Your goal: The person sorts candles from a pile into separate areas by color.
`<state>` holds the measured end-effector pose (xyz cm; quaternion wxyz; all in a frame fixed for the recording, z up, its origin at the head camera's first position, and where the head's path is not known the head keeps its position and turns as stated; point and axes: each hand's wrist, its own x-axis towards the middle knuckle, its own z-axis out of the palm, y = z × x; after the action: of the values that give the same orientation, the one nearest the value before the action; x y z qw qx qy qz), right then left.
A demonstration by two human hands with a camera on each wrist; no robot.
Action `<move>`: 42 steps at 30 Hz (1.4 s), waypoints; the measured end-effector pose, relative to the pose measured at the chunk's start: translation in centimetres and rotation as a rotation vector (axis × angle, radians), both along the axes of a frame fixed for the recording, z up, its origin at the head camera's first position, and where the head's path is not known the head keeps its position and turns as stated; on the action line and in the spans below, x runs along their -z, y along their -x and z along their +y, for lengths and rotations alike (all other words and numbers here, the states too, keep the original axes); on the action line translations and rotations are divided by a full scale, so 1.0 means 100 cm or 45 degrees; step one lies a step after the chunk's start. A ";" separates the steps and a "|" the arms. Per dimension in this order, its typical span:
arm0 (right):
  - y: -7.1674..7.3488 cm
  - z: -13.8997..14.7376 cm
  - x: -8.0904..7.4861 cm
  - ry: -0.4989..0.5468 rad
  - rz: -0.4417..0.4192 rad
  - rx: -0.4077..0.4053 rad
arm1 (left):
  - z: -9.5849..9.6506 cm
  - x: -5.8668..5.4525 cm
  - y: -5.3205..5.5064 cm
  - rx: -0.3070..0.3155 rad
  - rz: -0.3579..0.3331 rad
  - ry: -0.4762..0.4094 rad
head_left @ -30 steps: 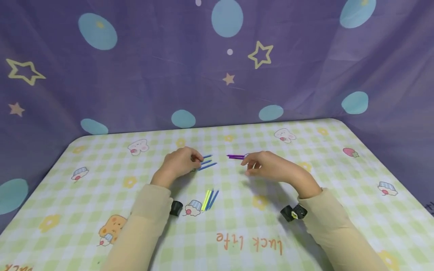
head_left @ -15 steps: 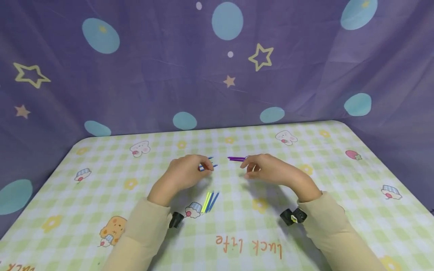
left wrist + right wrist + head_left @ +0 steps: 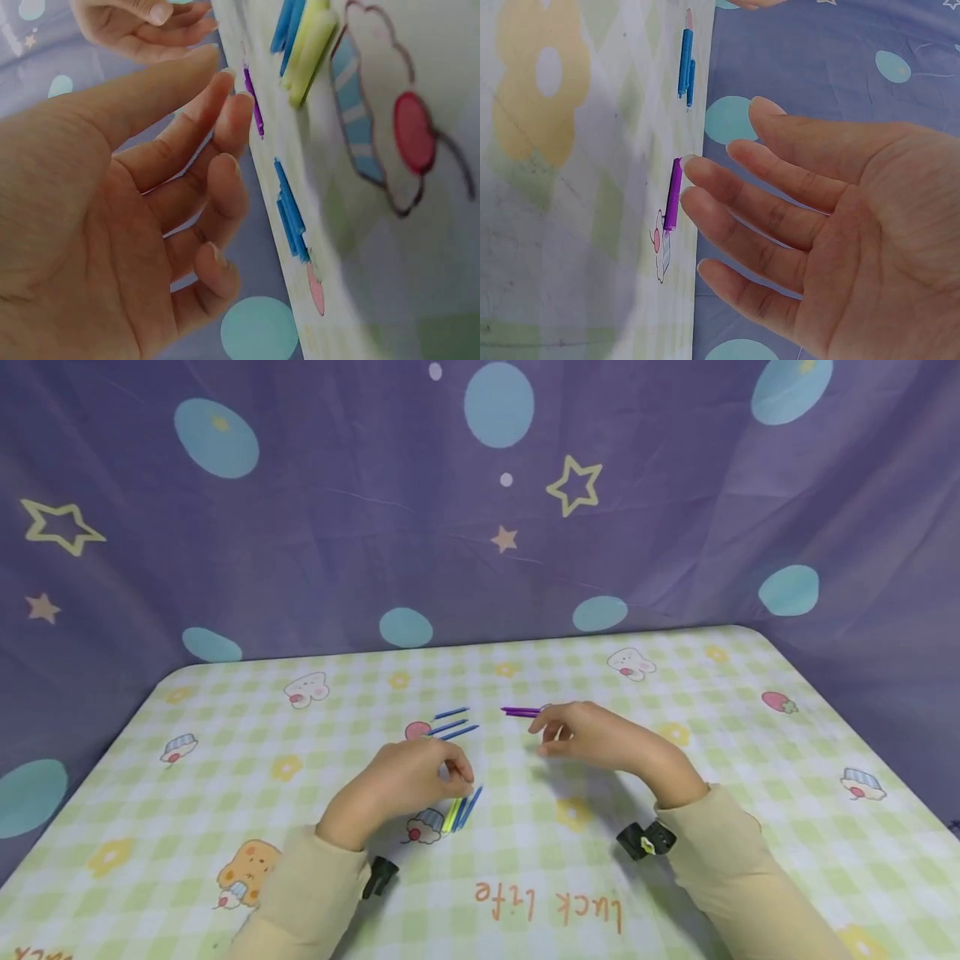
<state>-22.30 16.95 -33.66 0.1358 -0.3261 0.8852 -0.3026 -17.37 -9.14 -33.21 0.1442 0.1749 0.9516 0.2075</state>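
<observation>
My left hand [image 3: 405, 777] hovers just above a small group of thin pointed sticks, yellow [image 3: 451, 817] and blue [image 3: 470, 810], partly covering their far ends. In the left wrist view its fingers are loosely bent and hold nothing, with the yellow sticks [image 3: 311, 56] beyond the fingertips. Behind that hand, three blue sticks [image 3: 448, 727] lie slightly spread on the cloth. My right hand [image 3: 600, 735] hangs relaxed beside the purple sticks [image 3: 517, 712], whose right ends it hides in the head view. Between its fingers and thumb there is nothing; the purple sticks [image 3: 673, 196] lie past its fingertips.
A green-and-white checked tablecloth [image 3: 525, 835] with printed cartoons covers the table. Behind its far edge hangs a purple curtain [image 3: 337, 543] with stars and blue spots. A black wrist camera [image 3: 380, 877] sits at the left sleeve, another camera [image 3: 647, 840] at the right.
My left hand has come from the three blue sticks at the back toward me, over the yellow and blue group, uncovering the back ones. My right hand has stayed nearly still.
</observation>
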 end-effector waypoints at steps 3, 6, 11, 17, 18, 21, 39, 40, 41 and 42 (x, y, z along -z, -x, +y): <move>-0.002 0.000 0.002 -0.002 -0.021 0.012 | 0.003 0.003 -0.005 0.018 -0.009 0.025; -0.004 0.001 0.004 -0.009 -0.019 0.020 | 0.007 0.005 -0.009 0.042 0.005 0.039; -0.005 0.000 0.005 -0.016 -0.007 0.026 | 0.012 0.006 -0.011 0.055 0.046 0.084; -0.006 -0.002 0.004 -0.004 0.005 0.002 | 0.013 0.011 -0.009 0.071 0.063 0.111; -0.006 -0.003 0.004 -0.001 0.008 -0.007 | 0.013 0.011 -0.008 0.076 0.065 0.112; -0.007 -0.004 0.004 0.000 0.006 -0.024 | 0.014 0.012 -0.009 0.082 0.077 0.123; -0.006 -0.007 -0.002 -0.014 -0.030 -0.002 | 0.021 0.015 -0.012 0.020 0.190 0.190; -0.006 -0.008 -0.002 -0.014 -0.025 -0.008 | 0.020 0.015 -0.012 0.020 0.196 0.181; -0.005 -0.008 -0.002 -0.014 -0.023 -0.008 | 0.020 0.015 -0.012 0.020 0.201 0.174; -0.005 -0.008 -0.002 -0.014 -0.023 -0.008 | 0.020 0.015 -0.012 0.019 0.207 0.168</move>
<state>-21.79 16.16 -33.49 0.1465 -0.3254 0.8846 -0.3001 -16.20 -7.18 -34.71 0.0795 0.1884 0.9704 0.1283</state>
